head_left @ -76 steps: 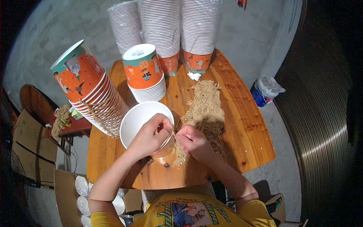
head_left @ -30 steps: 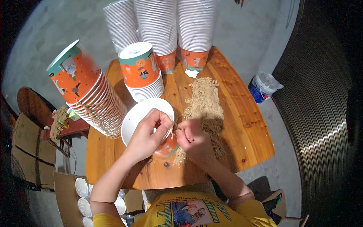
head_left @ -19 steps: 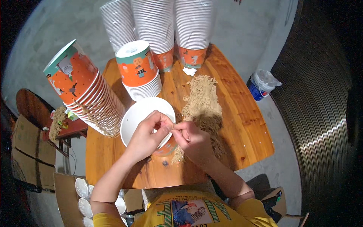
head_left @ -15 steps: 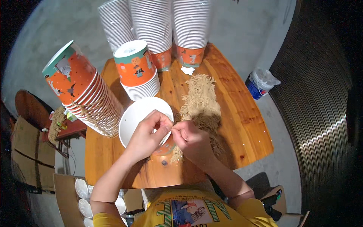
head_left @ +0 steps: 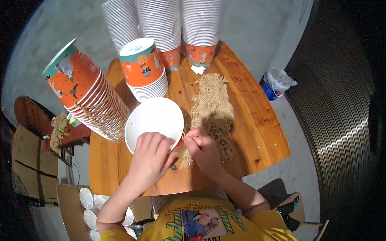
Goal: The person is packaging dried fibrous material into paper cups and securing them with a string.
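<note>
A paper bucket [head_left: 155,116], white inside, stands with its mouth toward me near the table's front. My left hand [head_left: 149,160] is closed over its near rim, its fingers bent; part of the grip is hidden under the hand. Just right of the rim, my right hand [head_left: 203,149] pinches a thin tan cord [head_left: 184,133] whose short loop shows at the bucket's edge. Beside that hand lies a thick bundle of tan cords [head_left: 213,100], running away from me across the table.
Left of the bucket leans a tall stack of orange buckets [head_left: 74,82] with cords draped over it. Behind stands a shorter stack [head_left: 142,72], with tall wrapped stacks [head_left: 159,24] at the back. White crumpled paper [head_left: 198,70] lies on the wooden table [head_left: 257,132]. A pail [head_left: 277,82] stands right.
My left hand has come away from my right fingertips, down to the bucket's near rim, fingers now turned over it. The right hand stays by the rim, pinching the cord.
</note>
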